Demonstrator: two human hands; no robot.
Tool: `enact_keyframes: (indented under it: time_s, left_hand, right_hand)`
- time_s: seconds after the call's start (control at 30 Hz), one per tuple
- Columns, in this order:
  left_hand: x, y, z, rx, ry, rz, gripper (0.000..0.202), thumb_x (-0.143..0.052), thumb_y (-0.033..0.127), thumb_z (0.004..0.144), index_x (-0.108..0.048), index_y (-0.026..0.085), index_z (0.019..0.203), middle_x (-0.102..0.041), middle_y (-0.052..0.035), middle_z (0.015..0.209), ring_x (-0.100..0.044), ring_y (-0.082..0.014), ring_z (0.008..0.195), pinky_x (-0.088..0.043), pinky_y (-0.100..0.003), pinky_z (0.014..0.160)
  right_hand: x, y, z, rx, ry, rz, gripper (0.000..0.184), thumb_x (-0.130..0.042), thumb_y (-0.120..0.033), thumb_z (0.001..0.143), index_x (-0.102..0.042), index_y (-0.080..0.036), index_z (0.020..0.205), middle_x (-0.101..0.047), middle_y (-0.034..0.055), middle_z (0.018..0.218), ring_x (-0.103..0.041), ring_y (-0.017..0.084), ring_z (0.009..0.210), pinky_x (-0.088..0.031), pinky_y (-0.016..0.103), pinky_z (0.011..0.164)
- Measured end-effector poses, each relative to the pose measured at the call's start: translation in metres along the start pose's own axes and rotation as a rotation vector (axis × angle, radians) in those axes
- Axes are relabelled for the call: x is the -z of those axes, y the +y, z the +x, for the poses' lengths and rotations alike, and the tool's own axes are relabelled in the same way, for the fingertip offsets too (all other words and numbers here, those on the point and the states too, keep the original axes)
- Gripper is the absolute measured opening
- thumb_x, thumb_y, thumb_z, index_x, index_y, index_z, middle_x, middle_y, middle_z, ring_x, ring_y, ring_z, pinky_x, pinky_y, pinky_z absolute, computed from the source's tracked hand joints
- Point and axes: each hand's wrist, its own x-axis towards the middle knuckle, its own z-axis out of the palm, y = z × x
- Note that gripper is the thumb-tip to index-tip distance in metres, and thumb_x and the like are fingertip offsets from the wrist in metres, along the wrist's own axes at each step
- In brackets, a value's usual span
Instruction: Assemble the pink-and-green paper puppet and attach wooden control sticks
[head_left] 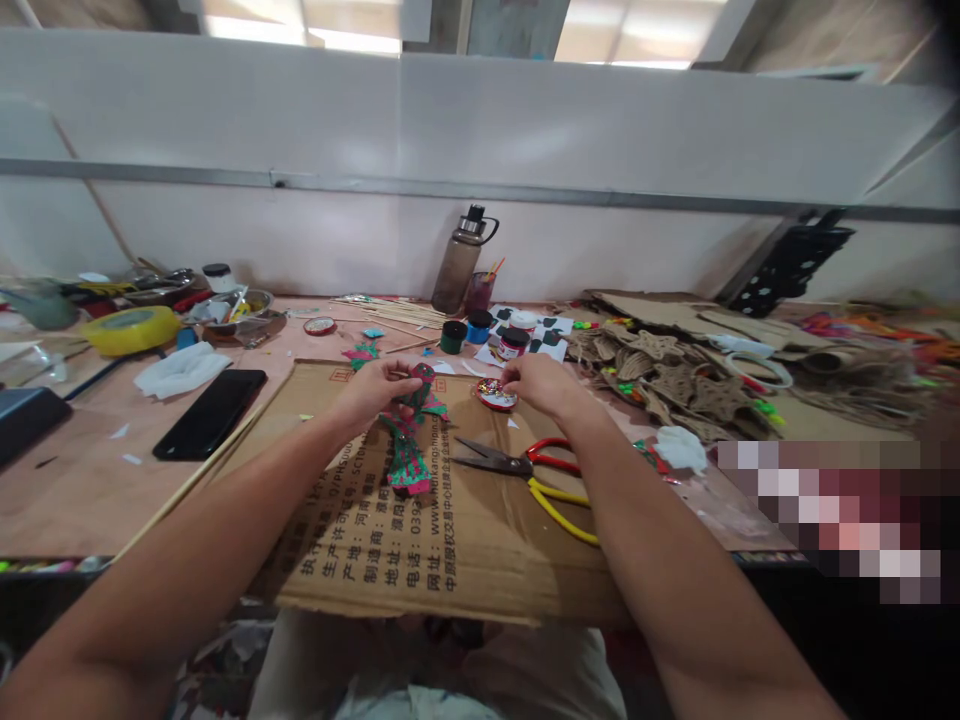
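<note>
My left hand (pixel 375 395) pinches a green and pink painted craft piece (pixel 409 455), whose fan-shaped end hangs down over the cardboard sheet (pixel 495 560). To the right, my right hand (pixel 541 382) dips its closed fingertips to a small red-rimmed lid (pixel 496 395) filled with tiny colourful bits, like beads or sequins. What those fingertips hold, if anything, is too small to make out. Below the lid lie scissors (pixel 529 465) with one red and one yellow handle, blades pointing left and slightly apart.
Open paint jars (pixel 514 343) and a water bottle (pixel 457 262) stand behind the cardboard. On the left are a black phone (pixel 210 414), crumpled tissue (pixel 184 370) and yellow tape (pixel 131 328). Brown woven star shapes (pixel 690 385) pile up on the right. Thin sticks (pixel 394 312) lie at the back.
</note>
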Motion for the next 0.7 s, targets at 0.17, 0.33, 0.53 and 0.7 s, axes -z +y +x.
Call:
enact_keyframes:
  time_s: [0.17, 0.33, 0.53, 0.7]
  left_hand:
    - [0.005, -0.004, 0.004, -0.030, 0.004, -0.044, 0.038, -0.083, 0.038, 0.062, -0.066, 0.014, 0.086, -0.065, -0.0024, 0.080, -0.059, -0.0096, 0.062, -0.050, -0.022, 0.052]
    - [0.005, -0.005, 0.004, -0.029, -0.007, -0.032, 0.040, -0.082, 0.040, 0.063, -0.067, 0.014, 0.089, -0.065, -0.0024, 0.080, -0.059, -0.0101, 0.062, -0.050, -0.020, 0.049]
    - [0.000, 0.000, -0.001, -0.007, -0.011, 0.021, 0.033, -0.079, 0.034, 0.067, -0.065, 0.013, 0.088, -0.063, -0.0011, 0.076, -0.057, -0.0093, 0.053, -0.049, -0.020, 0.040]
    - [-0.003, 0.003, -0.003, 0.018, -0.018, 0.028, 0.022, -0.074, 0.026, 0.072, -0.065, 0.012, 0.087, -0.063, -0.0009, 0.074, -0.059, -0.0101, 0.053, -0.048, -0.019, 0.038]
  right_hand:
    - [-0.005, 0.001, 0.001, -0.033, -0.045, -0.073, 0.011, -0.067, -0.010, 0.071, -0.074, -0.016, 0.075, -0.072, 0.0091, 0.078, -0.063, 0.019, 0.073, -0.038, 0.026, 0.061]
    - [-0.012, -0.006, 0.001, -0.061, -0.075, -0.124, 0.007, -0.068, -0.012, 0.070, -0.074, -0.014, 0.074, -0.071, 0.0115, 0.077, -0.064, 0.020, 0.072, -0.038, 0.026, 0.060]
    - [-0.010, -0.005, 0.005, -0.062, -0.034, -0.104, 0.011, -0.065, -0.019, 0.078, -0.074, -0.016, 0.084, -0.073, 0.0098, 0.086, -0.065, 0.019, 0.080, -0.040, 0.025, 0.065]
    - [-0.012, 0.002, 0.011, -0.101, 0.048, -0.073, 0.017, -0.059, -0.020, 0.084, -0.071, -0.018, 0.096, -0.073, 0.0078, 0.096, -0.064, 0.019, 0.090, -0.040, 0.024, 0.068]
